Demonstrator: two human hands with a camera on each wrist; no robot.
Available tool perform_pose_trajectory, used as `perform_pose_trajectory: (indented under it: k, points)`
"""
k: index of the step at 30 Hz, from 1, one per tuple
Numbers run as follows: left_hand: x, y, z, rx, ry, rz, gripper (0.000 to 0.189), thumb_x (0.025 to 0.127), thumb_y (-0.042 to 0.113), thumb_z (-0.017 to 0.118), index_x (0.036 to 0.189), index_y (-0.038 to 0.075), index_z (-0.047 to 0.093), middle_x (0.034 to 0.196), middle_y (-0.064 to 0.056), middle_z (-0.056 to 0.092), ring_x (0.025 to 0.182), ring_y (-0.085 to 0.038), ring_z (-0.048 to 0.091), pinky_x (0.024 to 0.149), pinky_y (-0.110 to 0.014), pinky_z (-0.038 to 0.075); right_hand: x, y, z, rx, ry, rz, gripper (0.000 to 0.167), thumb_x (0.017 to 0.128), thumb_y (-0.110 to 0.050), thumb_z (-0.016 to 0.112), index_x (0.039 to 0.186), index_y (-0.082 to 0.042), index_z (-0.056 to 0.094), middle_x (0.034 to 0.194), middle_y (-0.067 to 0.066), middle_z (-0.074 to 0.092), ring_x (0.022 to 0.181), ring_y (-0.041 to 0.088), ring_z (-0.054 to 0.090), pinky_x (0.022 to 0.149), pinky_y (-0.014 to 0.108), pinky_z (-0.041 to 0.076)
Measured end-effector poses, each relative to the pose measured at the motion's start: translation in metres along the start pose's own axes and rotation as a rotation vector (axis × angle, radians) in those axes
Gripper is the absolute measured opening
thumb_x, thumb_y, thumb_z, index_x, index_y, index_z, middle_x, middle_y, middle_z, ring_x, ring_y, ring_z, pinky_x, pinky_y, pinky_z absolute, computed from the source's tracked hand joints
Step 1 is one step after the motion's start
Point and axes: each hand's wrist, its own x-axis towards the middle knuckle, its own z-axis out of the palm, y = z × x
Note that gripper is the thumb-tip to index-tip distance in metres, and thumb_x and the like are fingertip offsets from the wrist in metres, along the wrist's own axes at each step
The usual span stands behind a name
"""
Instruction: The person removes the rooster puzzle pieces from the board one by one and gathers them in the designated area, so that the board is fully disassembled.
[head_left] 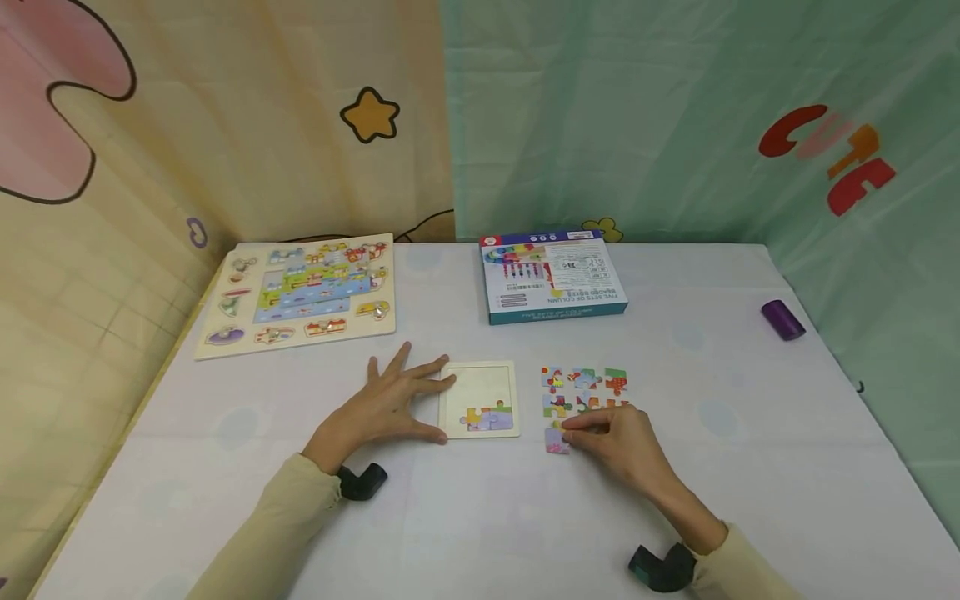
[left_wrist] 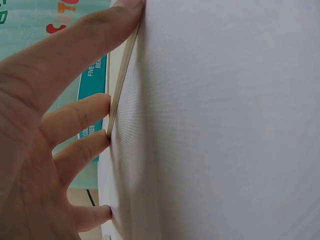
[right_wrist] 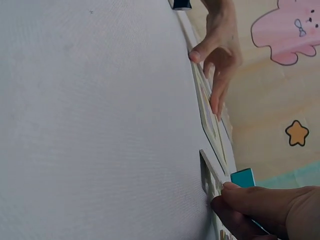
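A square wooden puzzle tray (head_left: 480,377) lies in the middle of the table, with a few joined jigsaw pieces (head_left: 489,418) in its near right corner. My left hand (head_left: 390,404) rests at the tray's left side, fingers spread, thumb and fingertips touching its edge. To the tray's right, my right hand (head_left: 618,442) pinches a purple jigsaw piece (head_left: 557,440) between thumb and fingers. In the right wrist view that piece (right_wrist: 210,167) is tilted, one edge raised off the cloth. Beyond the hand, loose jigsaw pieces (head_left: 585,379) lie in rows, some partly hidden by it.
A wooden knob puzzle board (head_left: 296,342) with picture sheets on it lies at the back left. At the back centre is a flat bead-game box (head_left: 555,279). A purple cylinder (head_left: 783,320) lies far right. Curtains (head_left: 600,117) border the table behind.
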Motion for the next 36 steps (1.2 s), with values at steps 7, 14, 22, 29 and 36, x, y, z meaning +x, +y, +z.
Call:
perform_pose_trajectory:
  k: [7,14,22,29,36]
  points:
    - [-0.0005,0.0014,-0.001,-0.001,-0.006,-0.006,0.088,0.064,0.059,0.085,0.14,0.025,0.056,0.157,0.004,0.034,0.146,-0.048,0.001,0.1,-0.081,0.0,-0.0008,-0.0019,-0.0002,-0.07,0.021,-0.038,0.007,0.079,-0.016,0.083,0.085,-0.018,0.081,0.088,-0.002,0.074,0.077,0.01,0.058,0.059,0.022,0.043]
    - [-0.0007,0.0011,-0.0002,-0.004,-0.001,0.001,0.088,0.064,0.06,0.084,0.14,0.025,0.056,0.157,0.003,0.034,0.146,-0.048,0.001,0.1,-0.081,0.0,-0.0006,-0.0045,0.0041,-0.092,0.032,-0.043,0.008,0.078,-0.011,0.083,0.085,-0.014,0.08,0.089,0.0,0.074,0.075,0.011,0.055,0.058,0.021,0.042]
    - [-0.001,0.0008,0.0,-0.011,-0.001,-0.003,0.088,0.064,0.059,0.085,0.141,0.026,0.056,0.157,0.004,0.034,0.147,-0.047,0.0,0.101,-0.081,0.0,-0.001,-0.005,0.0069,-0.112,0.035,-0.052,0.01,0.078,-0.008,0.082,0.086,-0.012,0.08,0.087,-0.001,0.073,0.074,0.01,0.056,0.058,0.021,0.044]
    - [-0.0017,0.0009,0.0005,-0.015,-0.003,-0.003,0.088,0.064,0.058,0.085,0.14,0.025,0.056,0.157,0.003,0.034,0.147,-0.047,0.001,0.1,-0.081,-0.001,-0.0007,-0.0048,0.0072,-0.127,0.039,-0.057,0.01,0.077,-0.008,0.082,0.085,-0.013,0.08,0.089,0.0,0.074,0.078,0.011,0.059,0.06,0.021,0.045]
    - [-0.0011,0.0009,0.0,-0.009,-0.001,-0.003,0.088,0.064,0.059,0.085,0.141,0.025,0.056,0.157,0.004,0.034,0.147,-0.047,0.001,0.101,-0.081,-0.001,0.0003,-0.0038,0.007,-0.128,0.032,-0.077,0.009,0.078,-0.008,0.082,0.085,-0.012,0.081,0.085,-0.001,0.075,0.113,0.03,0.063,0.086,0.038,0.052]
